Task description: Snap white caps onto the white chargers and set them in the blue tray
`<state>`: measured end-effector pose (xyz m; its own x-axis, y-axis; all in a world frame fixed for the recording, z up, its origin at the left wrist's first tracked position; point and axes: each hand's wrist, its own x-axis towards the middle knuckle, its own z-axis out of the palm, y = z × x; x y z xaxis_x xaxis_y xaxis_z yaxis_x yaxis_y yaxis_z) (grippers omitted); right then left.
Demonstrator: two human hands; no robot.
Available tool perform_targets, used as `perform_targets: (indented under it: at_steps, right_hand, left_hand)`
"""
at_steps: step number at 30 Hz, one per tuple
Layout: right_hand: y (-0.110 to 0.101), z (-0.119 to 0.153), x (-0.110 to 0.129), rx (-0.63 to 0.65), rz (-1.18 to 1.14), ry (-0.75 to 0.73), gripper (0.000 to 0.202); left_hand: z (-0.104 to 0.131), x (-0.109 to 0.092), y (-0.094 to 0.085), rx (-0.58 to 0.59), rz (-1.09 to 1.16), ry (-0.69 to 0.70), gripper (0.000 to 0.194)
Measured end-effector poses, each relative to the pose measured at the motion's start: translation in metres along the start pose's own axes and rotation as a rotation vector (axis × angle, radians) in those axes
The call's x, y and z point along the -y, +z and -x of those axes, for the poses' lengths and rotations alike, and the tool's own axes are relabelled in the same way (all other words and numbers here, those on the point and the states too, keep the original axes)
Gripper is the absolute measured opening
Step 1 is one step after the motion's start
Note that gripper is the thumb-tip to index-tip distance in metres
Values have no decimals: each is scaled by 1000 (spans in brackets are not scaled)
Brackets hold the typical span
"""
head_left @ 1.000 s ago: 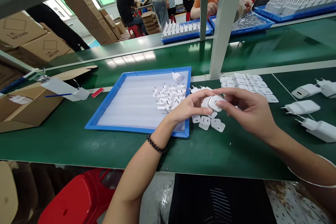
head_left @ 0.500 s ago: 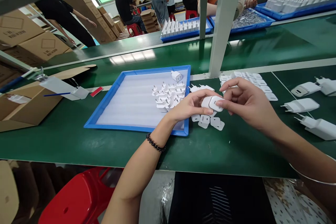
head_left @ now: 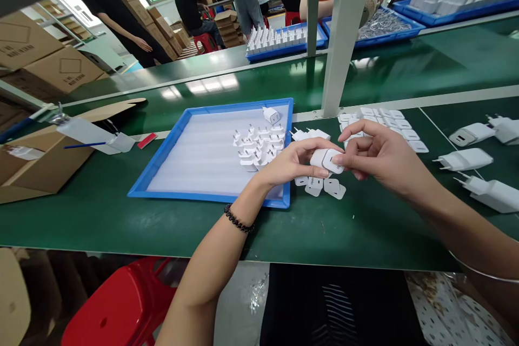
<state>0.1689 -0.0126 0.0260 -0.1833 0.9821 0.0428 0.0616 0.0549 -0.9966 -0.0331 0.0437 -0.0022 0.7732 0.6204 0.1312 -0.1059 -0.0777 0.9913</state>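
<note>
A white charger [head_left: 320, 158] is gripped between the thumb and fingers of my left hand [head_left: 294, 162], just right of the blue tray [head_left: 162, 194]. My right hand [head_left: 371, 154] pinches a white face plate [head_left: 335, 162] against the charger's end. Several white chargers [head_left: 259, 146] with pins up stand in the tray's right part, and one more charger [head_left: 271, 114] lies near its back corner. Below my hands are several loose white plates [head_left: 333, 188]. Behind my right hand, rows of white plates [head_left: 409, 135] lie on the green table [head_left: 284, 238].
More chargers [head_left: 466, 159] lie at the right. A grey post [head_left: 344, 38] rises behind my hands. At the left are an open carton [head_left: 52, 173], a white holder [head_left: 89, 132] and a red piece [head_left: 146, 140]. A red stool [head_left: 117, 303] stands below; people work beyond the table.
My hands keep nearly the same pose around the charger and plate. In the background, the person in black at the left has moved right, and the view has shifted slightly.
</note>
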Motion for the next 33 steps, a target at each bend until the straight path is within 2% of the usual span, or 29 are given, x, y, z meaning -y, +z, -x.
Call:
perform_targets:
  at_steps: [10,33]
  right_hand:
    - [-1,-1,0,31,-2,-2,35]
    - [3,2,-2,-30,76,-129,29]
  left_hand:
    - [1,-2,2,1,14,-13,39]
    - [1,-2,4,-25,10,-28,42]
